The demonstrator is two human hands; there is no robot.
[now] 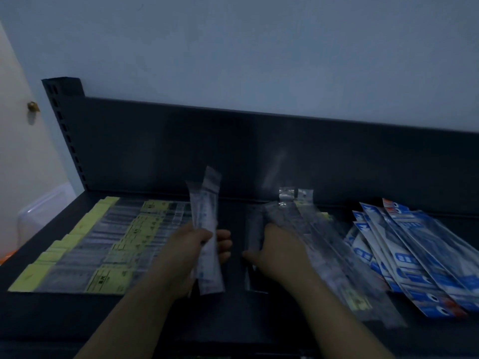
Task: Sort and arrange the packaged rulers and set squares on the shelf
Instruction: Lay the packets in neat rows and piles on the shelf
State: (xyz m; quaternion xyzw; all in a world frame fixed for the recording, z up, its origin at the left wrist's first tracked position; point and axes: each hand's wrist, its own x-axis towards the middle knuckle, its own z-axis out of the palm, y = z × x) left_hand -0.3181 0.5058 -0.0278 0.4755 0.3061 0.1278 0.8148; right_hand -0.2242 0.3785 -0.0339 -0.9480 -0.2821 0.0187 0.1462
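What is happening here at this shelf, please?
A person is sorting packaged rulers on a dark shelf. The left hand grips a few clear-packed rulers, held nearly upright. The right hand lies on a loose pile of clear packs; the blur hides whether it grips them. Yellow-labelled packs lie in tidy rows at the left, and blue-and-white packs are fanned out at the right.

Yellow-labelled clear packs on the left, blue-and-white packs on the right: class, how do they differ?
The yellow-labelled clear packs lie in neat rows; the blue-and-white packs lie fanned and overlapping. Yellow-labelled ones are mostly see-through; blue-and-white ones are printed all over. Both lie on the dark shelf.
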